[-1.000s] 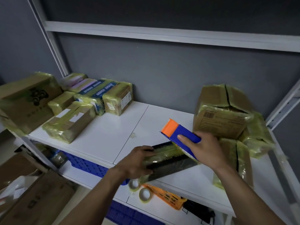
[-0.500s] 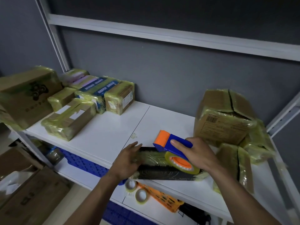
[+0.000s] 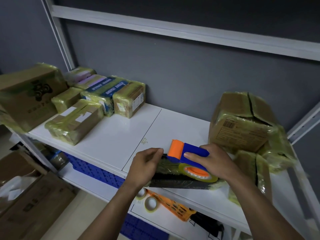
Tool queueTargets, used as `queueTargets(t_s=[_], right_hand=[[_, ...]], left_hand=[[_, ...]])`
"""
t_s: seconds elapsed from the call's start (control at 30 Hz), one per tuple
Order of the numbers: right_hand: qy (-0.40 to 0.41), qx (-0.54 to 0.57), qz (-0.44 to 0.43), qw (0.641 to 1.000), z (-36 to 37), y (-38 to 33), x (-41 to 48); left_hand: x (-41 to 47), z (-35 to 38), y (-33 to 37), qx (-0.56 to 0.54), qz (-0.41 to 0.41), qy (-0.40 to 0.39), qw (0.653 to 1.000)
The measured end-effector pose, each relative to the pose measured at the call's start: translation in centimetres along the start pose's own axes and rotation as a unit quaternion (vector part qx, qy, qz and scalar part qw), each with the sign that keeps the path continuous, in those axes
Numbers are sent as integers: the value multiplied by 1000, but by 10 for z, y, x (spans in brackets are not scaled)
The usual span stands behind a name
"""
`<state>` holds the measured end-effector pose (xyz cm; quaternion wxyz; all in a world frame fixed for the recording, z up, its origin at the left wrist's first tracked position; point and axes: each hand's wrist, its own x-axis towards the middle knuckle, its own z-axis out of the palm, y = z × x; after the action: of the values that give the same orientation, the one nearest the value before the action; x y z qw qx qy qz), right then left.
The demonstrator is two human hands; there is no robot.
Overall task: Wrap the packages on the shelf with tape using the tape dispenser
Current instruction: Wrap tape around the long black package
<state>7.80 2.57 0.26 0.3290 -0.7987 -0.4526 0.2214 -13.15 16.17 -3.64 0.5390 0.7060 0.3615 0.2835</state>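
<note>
White shelf (image 3: 107,141) against a grey wall carries the black package (image 3: 173,183) at its near edge, right of centre. The right hand (image 3: 218,163) is closed around the blue-and-orange tape dispenser (image 3: 192,151), which rests on the package. The left hand (image 3: 145,165) curls over its left end. If this hold is weak, pulling may slide the package off the edge, or the tape may catch the left fingers.

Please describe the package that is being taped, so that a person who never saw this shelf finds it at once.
On the white shelf, go to the front edge, right of the middle seam. A long flat package lies there under the blue and orange tape dispenser. It alone is black; its neighbours are brown boxes under yellowish tape.
</note>
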Motion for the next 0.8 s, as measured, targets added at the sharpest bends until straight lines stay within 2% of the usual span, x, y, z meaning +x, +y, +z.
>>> queueTargets(t_s=[0.1,0.27,0.4,0.63,0.8], right_hand=[[-6,4,-12,1000,-2,3,-1],[-10,-3,-14,1000,-2,6,-1],[-11,5,-18,1000,-2,9,-1],[-20,11,-27,999,-3,9,0],[-19,20,-25,999,-4,9,-1]], left_hand=[[-2,8,8,-90,-57,-74,992],[-4,12,17,-163,-127,-54,977],[-6,10,21,-163,-87,-63,981],[-1,11,20,-163,-76,-49,982],[-1,12,21,-180,-131,-54,973]])
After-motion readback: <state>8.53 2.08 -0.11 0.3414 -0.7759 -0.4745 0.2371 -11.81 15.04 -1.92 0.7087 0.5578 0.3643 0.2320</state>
